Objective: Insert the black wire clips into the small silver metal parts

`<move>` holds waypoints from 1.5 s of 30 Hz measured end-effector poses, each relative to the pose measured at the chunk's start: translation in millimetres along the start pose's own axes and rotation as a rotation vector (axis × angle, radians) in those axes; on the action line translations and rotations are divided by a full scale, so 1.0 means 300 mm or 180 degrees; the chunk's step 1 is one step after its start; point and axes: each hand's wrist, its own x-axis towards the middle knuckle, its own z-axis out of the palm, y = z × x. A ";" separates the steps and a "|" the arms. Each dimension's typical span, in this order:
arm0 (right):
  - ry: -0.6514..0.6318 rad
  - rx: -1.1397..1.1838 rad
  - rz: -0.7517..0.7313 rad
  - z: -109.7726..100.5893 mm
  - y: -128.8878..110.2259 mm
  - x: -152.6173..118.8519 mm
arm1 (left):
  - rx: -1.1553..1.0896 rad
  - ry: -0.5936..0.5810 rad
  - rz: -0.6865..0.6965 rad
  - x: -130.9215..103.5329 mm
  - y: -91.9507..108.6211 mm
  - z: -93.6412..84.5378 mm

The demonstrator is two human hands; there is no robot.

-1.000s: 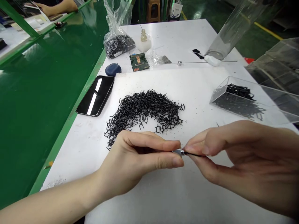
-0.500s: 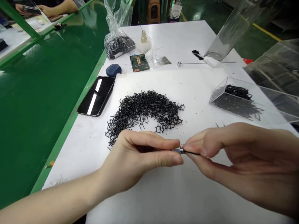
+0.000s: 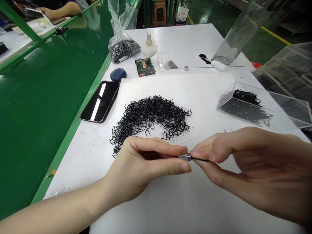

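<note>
My left hand point(image 3: 146, 159) pinches a small silver metal piece point(image 3: 184, 157) between thumb and forefinger. Facing it, my right hand point(image 3: 234, 159) is closed on a thin black wire piece point(image 3: 201, 159), whose near end meets the metal piece; whether it sits inside cannot be made out. Beyond my hands, a curved heap of small black bent-wire pieces point(image 3: 156, 110) lies on the white table point(image 3: 185, 201). More such black pieces show in a clear tray point(image 3: 240, 113) at the right.
A phone point(image 3: 100, 101) and a dark blue case point(image 3: 118, 74) lie at the left edge. Behind are a plastic bag of black pieces point(image 3: 123, 50), a green packet point(image 3: 145, 66), a small bottle point(image 3: 149, 39) and a tilted clear tube point(image 3: 240, 34). Another person's arm point(image 3: 65, 10) rests far left.
My hands hold nearly the same pose. Slightly more of the silver piece shows between my left fingers, and the view has shifted a little.
</note>
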 end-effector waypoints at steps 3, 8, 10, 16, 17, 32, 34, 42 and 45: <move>0.0044 0.0012 -0.0057 0.000 0.000 0.003 | 0.0031 0.0024 -0.0001 0.003 -0.002 -0.001; 0.0089 -0.0025 -0.0101 0.000 0.000 0.003 | -0.0008 0.0046 -0.0011 0.004 -0.005 -0.002; 0.0081 -0.0016 -0.0090 -0.001 0.002 0.004 | -0.0029 0.0056 -0.0019 0.004 -0.005 0.000; 0.0052 -0.0031 -0.0100 -0.007 0.009 0.005 | -0.0003 0.0085 -0.0080 0.003 0.001 0.004; 0.0058 -0.0039 -0.0106 -0.008 0.010 0.004 | 0.0009 0.0096 -0.0087 0.002 0.001 0.003; 0.0302 0.0089 -0.0106 0.010 0.015 0.007 | -0.0022 0.0155 -0.0040 0.000 0.000 0.004; 0.0537 0.0414 0.0052 0.011 0.014 0.009 | 0.0093 0.0221 0.0098 -0.004 -0.001 0.004; 0.0767 0.0887 0.0254 0.003 0.015 0.027 | 0.1432 0.0245 0.1218 -0.019 -0.001 0.005; 0.0770 0.0911 0.0248 0.005 0.020 0.031 | 0.2024 -0.0062 0.1470 -0.024 -0.003 0.006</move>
